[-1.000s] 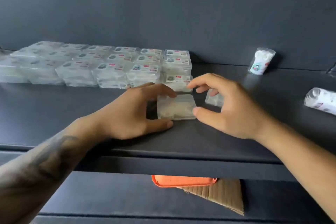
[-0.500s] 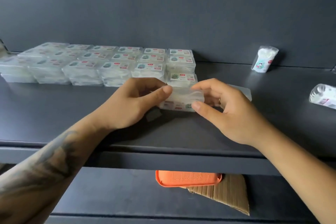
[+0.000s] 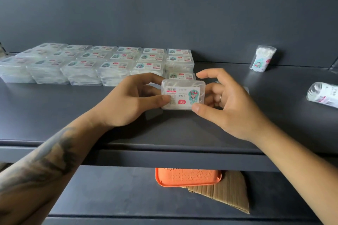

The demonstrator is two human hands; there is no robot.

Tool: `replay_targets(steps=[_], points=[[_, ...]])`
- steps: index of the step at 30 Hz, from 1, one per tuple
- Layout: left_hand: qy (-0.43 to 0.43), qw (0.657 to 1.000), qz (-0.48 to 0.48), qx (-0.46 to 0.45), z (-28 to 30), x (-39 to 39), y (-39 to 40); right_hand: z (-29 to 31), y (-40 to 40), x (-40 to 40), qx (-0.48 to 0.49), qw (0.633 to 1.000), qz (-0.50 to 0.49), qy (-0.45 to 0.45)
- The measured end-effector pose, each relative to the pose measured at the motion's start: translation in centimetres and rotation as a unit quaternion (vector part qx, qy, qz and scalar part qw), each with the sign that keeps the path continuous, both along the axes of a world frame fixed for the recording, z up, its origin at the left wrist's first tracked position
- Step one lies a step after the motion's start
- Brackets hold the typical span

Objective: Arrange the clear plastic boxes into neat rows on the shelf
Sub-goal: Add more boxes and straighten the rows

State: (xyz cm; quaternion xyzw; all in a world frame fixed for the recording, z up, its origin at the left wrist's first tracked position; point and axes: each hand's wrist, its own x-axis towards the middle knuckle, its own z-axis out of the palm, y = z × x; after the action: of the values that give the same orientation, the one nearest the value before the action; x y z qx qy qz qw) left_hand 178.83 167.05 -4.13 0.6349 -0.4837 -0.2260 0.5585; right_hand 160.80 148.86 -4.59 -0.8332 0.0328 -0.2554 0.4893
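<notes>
- We count one clear plastic box (image 3: pixel 182 94) held up between two hands, its label face turned toward us and upside down.
- Our left hand (image 3: pixel 128 102) pinches the box's left end: the thumb lies over the label's barcode corner and the curled fingers (image 3: pixel 146 78) wrap behind the far edge.
- Our right hand (image 3: pixel 228 104) grips the box's right end, the thumb tip at the near right corner and the index finger arched over the top; a ring shows on one of the fingers behind.
- The box sits between the two hands, lifted above the dark shelf (image 3: pixel 54 115).
- Behind and left of the fingers stand the stacked boxes (image 3: pixel 113 64), in three rows running front to back, six columns across as far as we can count; the leftmost ones blur.
- Just behind the held box, the nearest column's front stack (image 3: pixel 180 76) is lower than its neighbours.
- Right of the right hand we count two clear packets of white contents: one upright packet (image 3: pixel 263 58) by the back wall, one lying packet (image 3: pixel 323 93) at the frame edge.
- Below the hands, on the lower shelf, lie one orange tray (image 3: pixel 186 177) and one piece of cardboard (image 3: pixel 225 192).
</notes>
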Motion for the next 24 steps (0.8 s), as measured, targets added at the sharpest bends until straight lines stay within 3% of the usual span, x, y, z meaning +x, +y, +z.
replay_targets(steps=[5, 10, 17, 21, 24], points=[[0.01, 1.0, -0.007, -0.005, 0.0, 0.0, -0.1, 0.2, 0.0, 0.0, 0.023, 1.0, -0.001, -0.005], [-0.031, 0.999, -0.01, -0.005, 0.1, -0.4, -0.1, 0.2, 0.3, -0.1, 0.091, 0.993, 0.024, -0.076], [-0.02, 0.999, -0.019, -0.021, 0.2, -0.6, 0.0, 0.6, 0.4, 0.5, 0.099, 0.994, 0.03, -0.029], [-0.051, 0.998, -0.008, -0.025, 0.0, -0.9, 0.0, 0.5, 0.4, 0.6, 0.153, 0.984, 0.052, -0.076], [-0.054, 0.998, -0.004, -0.032, 0.1, -1.0, 0.1, 0.2, 0.1, 0.6, 0.129, 0.988, 0.05, -0.064]])
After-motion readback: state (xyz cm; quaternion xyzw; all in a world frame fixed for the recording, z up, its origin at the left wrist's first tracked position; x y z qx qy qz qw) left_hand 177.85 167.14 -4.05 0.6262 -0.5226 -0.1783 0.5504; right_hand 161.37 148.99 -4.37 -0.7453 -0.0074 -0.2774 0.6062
